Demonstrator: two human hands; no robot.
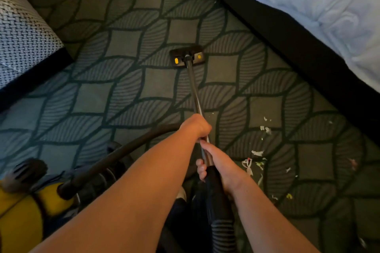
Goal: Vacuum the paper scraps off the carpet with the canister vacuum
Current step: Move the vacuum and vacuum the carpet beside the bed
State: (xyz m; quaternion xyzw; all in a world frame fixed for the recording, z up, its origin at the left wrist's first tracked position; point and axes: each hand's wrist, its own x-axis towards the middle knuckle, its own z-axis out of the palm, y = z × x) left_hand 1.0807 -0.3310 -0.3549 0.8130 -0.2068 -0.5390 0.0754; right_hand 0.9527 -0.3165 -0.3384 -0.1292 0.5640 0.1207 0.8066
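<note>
Right grip (222,168) curled tight round wand (192,80) at its black handle; left grip (195,127) wraps wand just ahead. Floor head (187,56) flat on carpet (123,43), well fwd. Paper scraps (247,163) lie just R of grips. Yellow canister (20,211) btm left.

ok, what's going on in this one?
A person is vacuuming a patterned carpet. Both hands hold the wand: the left hand further along the tube, the right hand where it meets the black handle. The floor head sits on the carpet ahead, away from the paper scraps, which lie uncollected to the right of the hands. The yellow canister is at lower left, and its hose arcs toward the handle.
</note>
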